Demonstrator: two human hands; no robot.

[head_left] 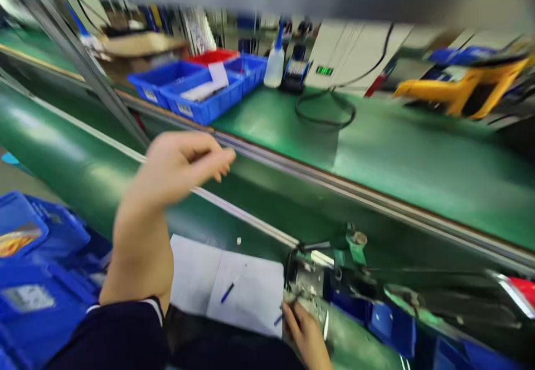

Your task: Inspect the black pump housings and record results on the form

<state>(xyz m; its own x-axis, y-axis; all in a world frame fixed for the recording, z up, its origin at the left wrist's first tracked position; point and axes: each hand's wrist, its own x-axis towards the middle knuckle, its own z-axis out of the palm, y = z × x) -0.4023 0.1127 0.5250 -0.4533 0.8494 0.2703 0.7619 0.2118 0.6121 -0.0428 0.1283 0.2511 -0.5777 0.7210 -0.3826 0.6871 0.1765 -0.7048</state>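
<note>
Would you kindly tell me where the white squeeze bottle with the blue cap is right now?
In the head view, the bottle stands at the far back of the green table, just right of the blue bins and left of a small dark device.

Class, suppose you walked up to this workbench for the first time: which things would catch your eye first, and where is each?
The raised left hand fills the middle left, fingers loosely curled and empty above the green conveyor belt. Behind it, bright blue bins sit on the far green table, with a yellow object, blurred, at the upper right. Low down, the right hand rests at a small metal fixture beside white paper sheets.
</note>
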